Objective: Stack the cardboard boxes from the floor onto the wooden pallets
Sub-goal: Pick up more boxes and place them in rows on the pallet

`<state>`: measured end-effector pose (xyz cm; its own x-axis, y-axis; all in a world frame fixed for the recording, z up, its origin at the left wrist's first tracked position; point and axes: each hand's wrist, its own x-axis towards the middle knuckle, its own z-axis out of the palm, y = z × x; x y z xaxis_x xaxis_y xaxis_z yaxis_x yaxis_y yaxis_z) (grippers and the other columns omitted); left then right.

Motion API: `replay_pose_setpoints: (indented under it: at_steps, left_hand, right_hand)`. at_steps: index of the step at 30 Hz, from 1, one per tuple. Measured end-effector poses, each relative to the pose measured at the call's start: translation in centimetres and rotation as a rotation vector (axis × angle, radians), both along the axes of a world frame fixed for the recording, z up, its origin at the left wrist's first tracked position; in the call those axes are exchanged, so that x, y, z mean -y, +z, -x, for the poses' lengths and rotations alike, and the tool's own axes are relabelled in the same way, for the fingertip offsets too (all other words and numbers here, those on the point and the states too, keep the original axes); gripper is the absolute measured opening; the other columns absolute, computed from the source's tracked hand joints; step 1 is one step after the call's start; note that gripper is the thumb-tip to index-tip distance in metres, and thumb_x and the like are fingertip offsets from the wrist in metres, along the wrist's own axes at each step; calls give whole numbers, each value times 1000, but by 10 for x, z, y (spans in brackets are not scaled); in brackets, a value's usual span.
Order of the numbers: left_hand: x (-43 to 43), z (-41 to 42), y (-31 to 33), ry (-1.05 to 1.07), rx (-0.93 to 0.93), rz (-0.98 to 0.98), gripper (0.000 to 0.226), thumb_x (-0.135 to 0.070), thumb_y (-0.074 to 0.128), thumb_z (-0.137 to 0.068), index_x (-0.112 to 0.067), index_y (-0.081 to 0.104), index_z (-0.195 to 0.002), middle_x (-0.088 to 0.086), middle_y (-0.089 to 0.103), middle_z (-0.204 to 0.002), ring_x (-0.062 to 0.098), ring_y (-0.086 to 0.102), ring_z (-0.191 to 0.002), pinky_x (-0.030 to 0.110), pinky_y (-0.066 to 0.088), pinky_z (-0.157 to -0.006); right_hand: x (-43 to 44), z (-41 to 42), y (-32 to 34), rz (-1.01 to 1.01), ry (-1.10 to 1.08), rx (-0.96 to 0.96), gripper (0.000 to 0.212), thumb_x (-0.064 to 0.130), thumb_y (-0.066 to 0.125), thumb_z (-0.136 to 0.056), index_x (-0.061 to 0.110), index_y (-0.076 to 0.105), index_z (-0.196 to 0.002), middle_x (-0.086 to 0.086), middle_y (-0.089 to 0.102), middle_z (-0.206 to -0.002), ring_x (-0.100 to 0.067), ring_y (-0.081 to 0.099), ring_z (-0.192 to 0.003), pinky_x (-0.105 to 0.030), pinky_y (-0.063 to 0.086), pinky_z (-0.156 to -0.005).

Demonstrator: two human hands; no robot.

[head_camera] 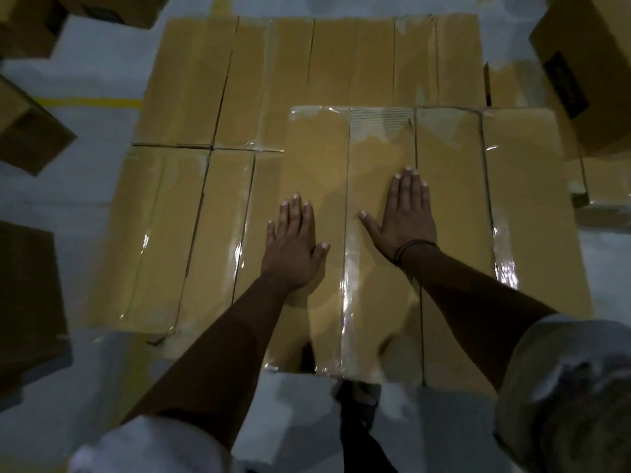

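Observation:
A taped cardboard box (317,158) lies on top of a layer of stacked boxes, right in front of me. Flat on its left part rests my left hand (293,247), fingers straight. My right hand (406,216) presses flat on the same top, just right of the clear tape seam, with a dark band at the wrist. A second top box (512,199) sits flush against it on the right. The lower layer of boxes (191,97) spreads to the left and far side. The pallet beneath is hidden.
Loose cardboard boxes stand on the pale floor: two at the left (27,131), one dark box at the near left (27,302), one at the top left (30,22) and a large one at the right (587,70). A yellow floor line (92,103) runs at the left.

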<state>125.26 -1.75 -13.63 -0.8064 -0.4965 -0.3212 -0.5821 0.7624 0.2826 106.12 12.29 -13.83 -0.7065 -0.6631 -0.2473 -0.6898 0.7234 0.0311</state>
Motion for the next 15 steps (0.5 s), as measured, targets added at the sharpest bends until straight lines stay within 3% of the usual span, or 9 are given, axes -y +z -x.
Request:
replay_pose_setpoints:
  at_steps: [3, 7, 15]
  left_hand:
    - [-17, -28, 26, -60, 89, -106, 88, -50, 48, -103, -14, -5, -164, 4, -21, -170, 29, -17, -157, 53, -1, -125]
    - [-30, -89, 72, -221, 132, -144, 68, -33, 49, -102, -13, 22, -161, 11, 6, -172, 39, 15, -154, 53, 26, -120]
    - [-40, -322, 160, 253, 159, -54, 71, -36, 49, -104, -18, 15, -164, 9, -3, -173, 37, 6, -157, 47, 17, -125]
  right_hand:
    - [-16, -58, 19, -91, 29, 89, 99, 75, 6, -95, 0, -10, -158, -23, -16, -165, -34, -17, -154, -49, -5, -125]
    - [-18, -144, 58, -139, 192, 179, 91, 70, 13, -99, 6, -4, -161, -19, -14, -167, -33, -12, -155, -50, -7, -125]
    - [18, -324, 176, 27, 407, 263, 81, 65, 23, -101, 13, 12, -162, -15, 1, -169, -30, -2, -156, -48, -7, -125]
